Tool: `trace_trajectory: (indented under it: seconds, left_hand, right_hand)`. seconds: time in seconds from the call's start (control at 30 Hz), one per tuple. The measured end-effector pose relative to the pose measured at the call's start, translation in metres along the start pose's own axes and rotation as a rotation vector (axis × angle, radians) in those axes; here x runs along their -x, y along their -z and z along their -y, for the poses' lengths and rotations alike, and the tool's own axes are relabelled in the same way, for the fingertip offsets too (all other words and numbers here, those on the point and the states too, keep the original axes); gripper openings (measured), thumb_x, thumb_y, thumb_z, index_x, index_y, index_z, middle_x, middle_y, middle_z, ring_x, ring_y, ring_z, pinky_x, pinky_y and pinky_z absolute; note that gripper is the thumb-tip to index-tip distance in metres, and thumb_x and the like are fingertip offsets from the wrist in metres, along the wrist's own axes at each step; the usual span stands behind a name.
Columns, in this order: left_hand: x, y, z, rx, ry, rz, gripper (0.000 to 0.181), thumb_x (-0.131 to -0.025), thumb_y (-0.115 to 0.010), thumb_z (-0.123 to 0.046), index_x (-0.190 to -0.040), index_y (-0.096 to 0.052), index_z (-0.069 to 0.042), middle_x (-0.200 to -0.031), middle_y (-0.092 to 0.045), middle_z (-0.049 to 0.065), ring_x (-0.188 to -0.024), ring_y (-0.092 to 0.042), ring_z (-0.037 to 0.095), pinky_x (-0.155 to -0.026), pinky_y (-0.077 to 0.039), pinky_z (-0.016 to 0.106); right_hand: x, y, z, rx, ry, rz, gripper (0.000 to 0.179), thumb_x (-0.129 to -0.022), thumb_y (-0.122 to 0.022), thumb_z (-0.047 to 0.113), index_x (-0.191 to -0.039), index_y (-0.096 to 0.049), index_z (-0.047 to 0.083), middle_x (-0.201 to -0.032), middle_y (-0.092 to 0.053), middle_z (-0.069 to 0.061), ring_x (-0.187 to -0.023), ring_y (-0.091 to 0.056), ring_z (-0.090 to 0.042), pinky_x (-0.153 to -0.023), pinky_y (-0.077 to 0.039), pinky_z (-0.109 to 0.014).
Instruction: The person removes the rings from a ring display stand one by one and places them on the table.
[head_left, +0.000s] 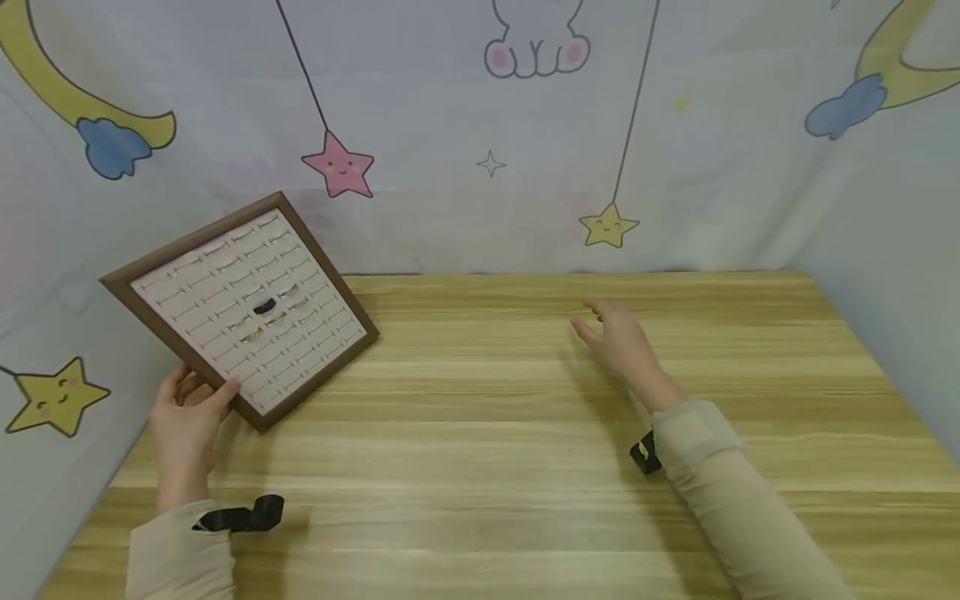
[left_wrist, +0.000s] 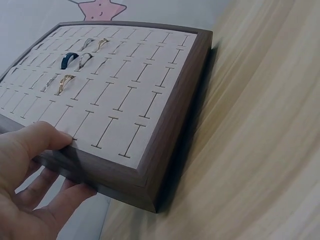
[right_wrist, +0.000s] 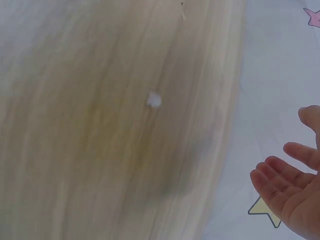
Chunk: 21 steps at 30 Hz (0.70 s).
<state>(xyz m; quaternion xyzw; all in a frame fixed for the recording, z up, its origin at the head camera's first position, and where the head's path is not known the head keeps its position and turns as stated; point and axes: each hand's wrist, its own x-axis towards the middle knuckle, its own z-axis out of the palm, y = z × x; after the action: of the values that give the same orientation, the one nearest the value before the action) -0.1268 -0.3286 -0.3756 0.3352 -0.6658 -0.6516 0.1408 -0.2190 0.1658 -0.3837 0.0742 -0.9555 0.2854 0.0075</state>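
A brown-framed ring tray [head_left: 247, 308] with a white slotted pad sits at the table's left, tilted up at its near-left corner. My left hand [head_left: 186, 408] grips that corner, thumb [left_wrist: 42, 137] on the frame's top and fingers [left_wrist: 65, 200] beneath. Several rings stand in the slots near the pad's middle, among them a dark one [left_wrist: 66, 60] and a gold one [left_wrist: 65, 82]. My right hand [head_left: 618, 337] hovers open over the bare wooden table [head_left: 487, 433], right of centre, holding nothing; its fingers [right_wrist: 280, 172] show relaxed in the right wrist view.
A pale cloth backdrop [head_left: 480, 142] printed with stars and moons closes the table at the back and both sides. A small white speck [right_wrist: 154, 100] lies on the wood under the right hand. Black wrist straps [head_left: 243, 517] sit on both sleeves.
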Motion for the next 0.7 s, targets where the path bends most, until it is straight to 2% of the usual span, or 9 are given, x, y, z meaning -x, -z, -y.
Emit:
trace_trajectory:
  seconds: [0.27, 0.37, 0.5, 0.7]
  left_hand:
    - [-0.001, 0.011, 0.001, 0.002, 0.006, -0.012, 0.078, -0.082, -0.072, -0.006, -0.147, -0.034, -0.026, -0.105, -0.046, -0.019, -0.084, -0.050, -0.002, -0.058, -0.049, 0.008]
    - [-0.001, 0.012, 0.002, 0.012, -0.007, -0.006, 0.073, -0.082, -0.072, -0.004, -0.143, -0.040, -0.026, -0.104, -0.047, -0.017, -0.083, -0.051, -0.002, -0.058, -0.050, 0.009]
    - [-0.002, 0.010, 0.001, 0.038, -0.015, 0.007, 0.066, -0.081, -0.071, 0.001, -0.137, -0.045, -0.024, -0.102, -0.050, -0.015, -0.079, -0.055, -0.004, -0.059, -0.051, 0.010]
    - [-0.003, 0.004, -0.002, -0.007, -0.004, 0.035, 0.076, -0.083, -0.069, 0.000, -0.147, -0.034, -0.021, -0.104, -0.048, -0.017, -0.084, -0.053, -0.003, -0.062, -0.051, 0.010]
  right_hand:
    - [-0.032, -0.015, 0.035, 0.008, 0.113, -0.009, 0.043, -0.096, -0.057, 0.023, -0.131, -0.053, -0.002, -0.129, -0.058, -0.023, -0.118, -0.055, -0.037, -0.100, -0.045, -0.050]
    - [-0.043, -0.020, 0.050, -0.009, 0.159, -0.013, 0.040, -0.095, -0.059, 0.020, -0.129, -0.056, -0.001, -0.128, -0.060, -0.021, -0.118, -0.056, -0.036, -0.100, -0.046, -0.049]
    - [-0.055, -0.026, 0.074, -0.042, 0.218, -0.008, 0.037, -0.094, -0.061, 0.017, -0.127, -0.059, 0.001, -0.127, -0.061, -0.018, -0.120, -0.056, -0.034, -0.101, -0.046, -0.047]
    - [-0.072, -0.034, 0.113, -0.077, 0.326, 0.002, 0.035, -0.092, -0.063, 0.016, -0.124, -0.062, 0.004, -0.125, -0.064, -0.014, -0.119, -0.058, -0.031, -0.101, -0.047, -0.044]
